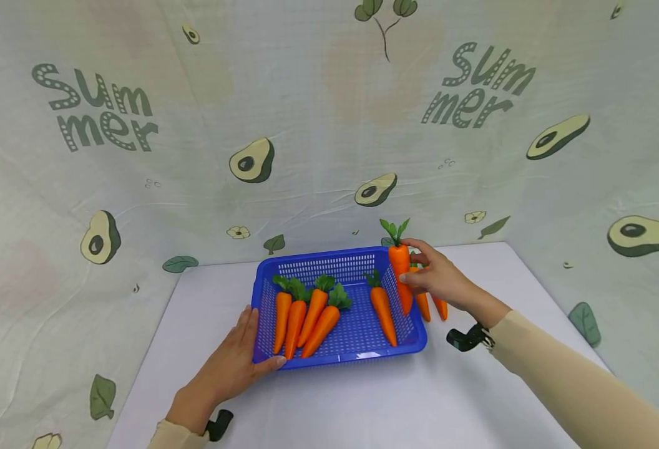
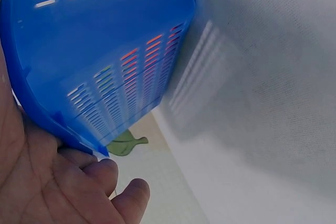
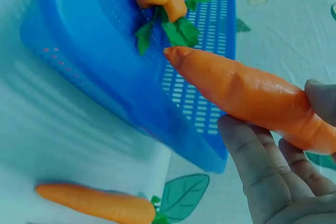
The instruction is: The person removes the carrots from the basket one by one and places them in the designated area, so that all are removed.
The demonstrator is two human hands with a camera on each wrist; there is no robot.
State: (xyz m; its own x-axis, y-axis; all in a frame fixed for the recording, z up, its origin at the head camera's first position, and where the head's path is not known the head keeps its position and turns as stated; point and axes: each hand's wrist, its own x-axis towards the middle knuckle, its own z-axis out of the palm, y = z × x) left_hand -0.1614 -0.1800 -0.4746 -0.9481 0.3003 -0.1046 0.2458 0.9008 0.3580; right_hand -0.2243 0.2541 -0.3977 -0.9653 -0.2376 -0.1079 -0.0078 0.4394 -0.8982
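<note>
A blue plastic basket (image 1: 337,358) with slotted walls stands on the white table. At its left front corner my left hand (image 1: 238,352) rests against the rim, fingers straight along the side and thumb on the front edge. My right hand (image 1: 433,274) pinches a carrot (image 1: 399,262) between thumb and fingers over the basket's right end. That carrot hangs tip down, with its green leaves on top. Inside the basket, several carrots (image 1: 297,327) lie side by side at the left, and one more carrot (image 1: 384,315) lies toward the right.
Two carrots lie on the table to the right of the basket, partly behind my right hand; one carrot (image 3: 100,203) shows in the right wrist view. A cloth (image 1: 307,206) printed with avocados and leaves hangs behind the white table (image 1: 363,405).
</note>
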